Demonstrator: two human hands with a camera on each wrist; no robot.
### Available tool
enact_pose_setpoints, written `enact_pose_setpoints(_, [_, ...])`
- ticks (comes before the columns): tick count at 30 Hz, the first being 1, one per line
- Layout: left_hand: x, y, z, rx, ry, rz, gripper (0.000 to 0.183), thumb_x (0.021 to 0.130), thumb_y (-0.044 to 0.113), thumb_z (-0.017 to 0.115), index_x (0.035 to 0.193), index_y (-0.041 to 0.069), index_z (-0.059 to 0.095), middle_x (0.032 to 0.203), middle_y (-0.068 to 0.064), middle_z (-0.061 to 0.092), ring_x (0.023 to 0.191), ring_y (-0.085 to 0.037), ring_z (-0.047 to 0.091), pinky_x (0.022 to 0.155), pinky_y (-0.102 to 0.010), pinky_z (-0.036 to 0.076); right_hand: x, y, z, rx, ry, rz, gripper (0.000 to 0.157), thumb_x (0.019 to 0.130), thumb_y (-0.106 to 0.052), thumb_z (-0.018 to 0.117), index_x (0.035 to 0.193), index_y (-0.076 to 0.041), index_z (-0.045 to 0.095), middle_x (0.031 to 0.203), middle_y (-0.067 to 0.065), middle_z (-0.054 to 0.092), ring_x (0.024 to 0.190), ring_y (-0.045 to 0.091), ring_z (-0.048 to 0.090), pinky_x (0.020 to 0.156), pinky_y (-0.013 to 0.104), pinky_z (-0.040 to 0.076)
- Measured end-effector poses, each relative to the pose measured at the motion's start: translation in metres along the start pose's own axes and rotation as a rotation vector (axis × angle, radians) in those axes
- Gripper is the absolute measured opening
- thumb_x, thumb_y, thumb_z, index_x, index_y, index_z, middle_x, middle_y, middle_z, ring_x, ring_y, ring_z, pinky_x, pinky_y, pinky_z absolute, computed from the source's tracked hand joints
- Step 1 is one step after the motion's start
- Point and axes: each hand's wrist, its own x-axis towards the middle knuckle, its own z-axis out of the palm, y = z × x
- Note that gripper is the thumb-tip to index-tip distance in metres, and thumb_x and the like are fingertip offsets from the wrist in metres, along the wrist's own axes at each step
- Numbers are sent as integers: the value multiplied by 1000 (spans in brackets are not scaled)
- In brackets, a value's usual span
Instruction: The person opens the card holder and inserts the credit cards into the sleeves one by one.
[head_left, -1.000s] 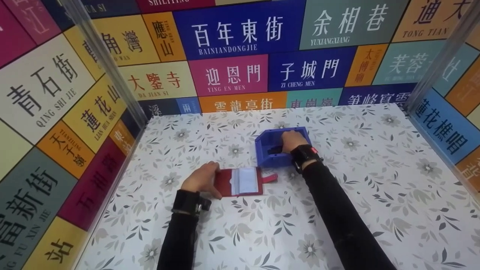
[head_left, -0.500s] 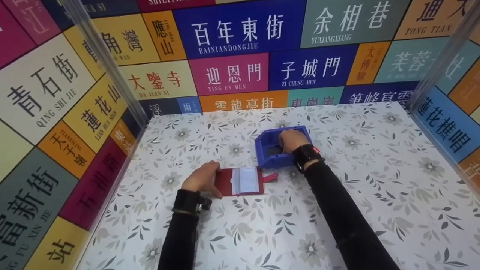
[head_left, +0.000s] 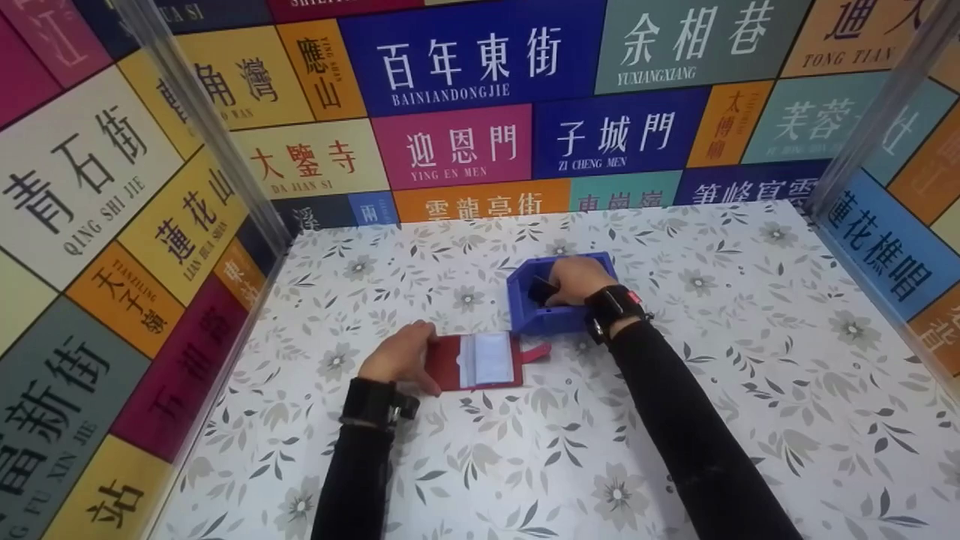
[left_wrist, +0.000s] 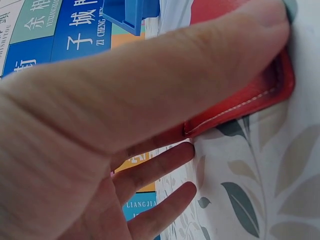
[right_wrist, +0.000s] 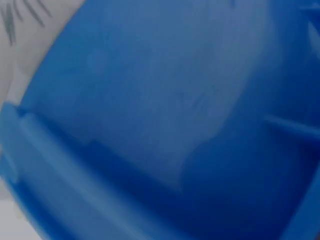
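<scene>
A red card holder (head_left: 442, 367) lies spread on the table, pale clear sleeves inside and a strap at its right. My left hand (head_left: 397, 356) holds its left end, thumb at the near corner and index finger toward the far one. In the left wrist view the thumb crosses the red stitched cover (left_wrist: 240, 102), and two other fingers reach out free of it. My right hand (head_left: 579, 280) is inside a blue plastic bin (head_left: 525, 319), pinching a small flat black card-like piece (head_left: 541, 291). The right wrist view shows only the bin's blurred inside (right_wrist: 150, 90); hand and piece are out of sight there.
The bin stands just beyond the card holder's right end, close to its pink-red strap (head_left: 535, 352). A floral-patterned cloth (head_left: 495, 465) covers the table. Panels with street names (head_left: 465, 146) wall the back and both sides, with clear posts (head_left: 862, 112) in the corners.
My right hand has shifted slightly left within the bin, and the black piece has risen tilted at its fingertips. The left hand and card holder stay in place.
</scene>
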Motion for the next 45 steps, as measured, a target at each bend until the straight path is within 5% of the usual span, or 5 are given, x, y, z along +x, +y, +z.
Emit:
enact_pose_setpoints(6, [0, 1, 1, -5, -2, -4, 82, 50, 17, 104, 119, 4, 61, 118, -13, 65, 107, -28, 60, 98, -44, 52, -5, -1, -7, 157, 109, -36, 18, 99, -19, 69, 99, -1, 74, 91, 13, 73, 82, 28, 65, 81, 45, 54])
enact_pose_setpoints(10, [0, 1, 0, 6, -9, -11, 83, 50, 17, 104, 119, 4, 61, 118, -14, 65, 107, -29, 60, 98, -44, 52, -16, 5, -6, 362, 249, -72, 37, 101, -12, 65, 136, -2, 58, 117, 22, 70, 102, 35, 67, 92, 49, 55])
enact_pose_setpoints(14, [0, 1, -1, 8, -14, -20, 81, 50, 17, 104, 119, 5, 61, 118, -13, 65, 106, -28, 61, 97, -44, 52, -30, 10, 2, 568, 319, -71, 57, 104, -10, 59, 156, -11, 36, 129, 28, 60, 89, 35, 70, 72, 46, 62])
enact_pose_setpoints(24, [0, -2, 1, 10, -22, -16, 80, 50, 19, 104, 116, 5, 61, 113, -11, 64, 102, -26, 59, 93, -43, 53, -53, 10, 14, 880, 402, -19, 62, 108, -19, 52, 163, -23, 22, 120, 26, 53, 49, 22, 54, 44, 40, 52])
enact_pose_setpoints(45, [1, 0, 0, 23, -23, -25, 80, 51, 18, 103, 118, 6, 61, 117, -11, 64, 105, -27, 60, 96, -43, 53, -56, 5, 17, 980, 581, 124, 38, 113, -30, 37, 145, -9, 38, 85, 10, 47, 42, 11, 42, 39, 23, 39])
